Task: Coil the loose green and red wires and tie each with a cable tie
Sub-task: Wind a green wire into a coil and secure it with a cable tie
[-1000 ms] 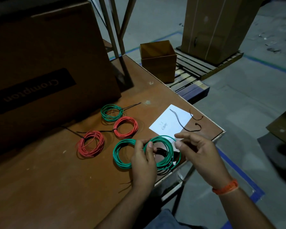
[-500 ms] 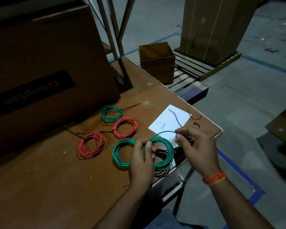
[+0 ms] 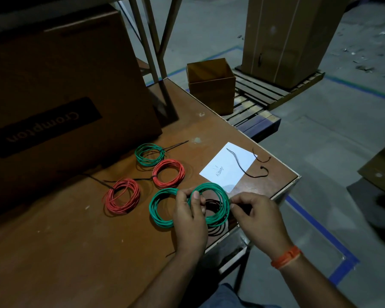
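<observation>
My left hand (image 3: 190, 215) grips the left side of a green wire coil (image 3: 222, 204) lifted just above the table's near right corner. At the coil's right side, my right hand (image 3: 257, 215) pinches it; whether a tie is between those fingers is hidden. A second green coil (image 3: 159, 208) lies flat to the left, partly under my left hand. Farther back lie two red coils (image 3: 121, 196) (image 3: 169, 173) and a small green coil (image 3: 149, 154), each with a black cable tie tail. Loose black cable ties (image 3: 239, 162) lie on and beside a white paper (image 3: 228, 167).
A large brown Crompton carton (image 3: 60, 90) fills the table's back left. The brown table (image 3: 65, 252) ends at its right edge (image 3: 285, 187) beside my hands. Beyond stand a small open carton (image 3: 211, 85), wooden pallets (image 3: 265, 96) and a tall box (image 3: 291, 34).
My right hand moved left and down from above the coil to its right side and pinched there. The left hand kept its grip; the held coil shifted slightly.
</observation>
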Tool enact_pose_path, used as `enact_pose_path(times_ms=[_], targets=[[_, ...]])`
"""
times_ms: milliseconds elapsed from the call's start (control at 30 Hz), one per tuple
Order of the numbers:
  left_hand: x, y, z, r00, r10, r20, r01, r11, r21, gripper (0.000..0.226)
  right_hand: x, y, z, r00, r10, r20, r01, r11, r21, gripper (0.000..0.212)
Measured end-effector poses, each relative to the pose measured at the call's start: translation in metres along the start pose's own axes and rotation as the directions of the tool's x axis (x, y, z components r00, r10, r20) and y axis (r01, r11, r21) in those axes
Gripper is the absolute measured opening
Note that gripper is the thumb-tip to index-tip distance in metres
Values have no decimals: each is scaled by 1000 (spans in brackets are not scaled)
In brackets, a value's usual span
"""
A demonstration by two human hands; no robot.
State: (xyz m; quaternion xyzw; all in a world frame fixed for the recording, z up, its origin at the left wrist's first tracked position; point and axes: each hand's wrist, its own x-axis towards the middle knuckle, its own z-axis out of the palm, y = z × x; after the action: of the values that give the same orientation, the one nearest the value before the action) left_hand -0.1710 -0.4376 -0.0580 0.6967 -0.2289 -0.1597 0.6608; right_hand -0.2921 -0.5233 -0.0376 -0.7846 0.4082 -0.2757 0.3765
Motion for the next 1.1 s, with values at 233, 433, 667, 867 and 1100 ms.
enact_pose_path(times_ms=[233,433,667,867,1100], targets=[[1,-3,1,1000,20,14,-21,999,36,13,5,-16,2,981,-44,191,27,996,88,65],[1,-1,3,999,35,-12,-35,999,11,15,0,-13,19,983,-110,145,129,983,-130,56],[-2,1,3,996,69,64,-68,998,-14,36,4,-6,14,980,-141,137,160,978,-137,20],[3,-5,3,993,31,114,-34,999,19,36,6,-4,4,984,-148,98,160,979,-123,20],[4,-1,1,983,11,183,-5,999,-34,34,9,-3,2,992,-67,108,78,992,-100,12]])
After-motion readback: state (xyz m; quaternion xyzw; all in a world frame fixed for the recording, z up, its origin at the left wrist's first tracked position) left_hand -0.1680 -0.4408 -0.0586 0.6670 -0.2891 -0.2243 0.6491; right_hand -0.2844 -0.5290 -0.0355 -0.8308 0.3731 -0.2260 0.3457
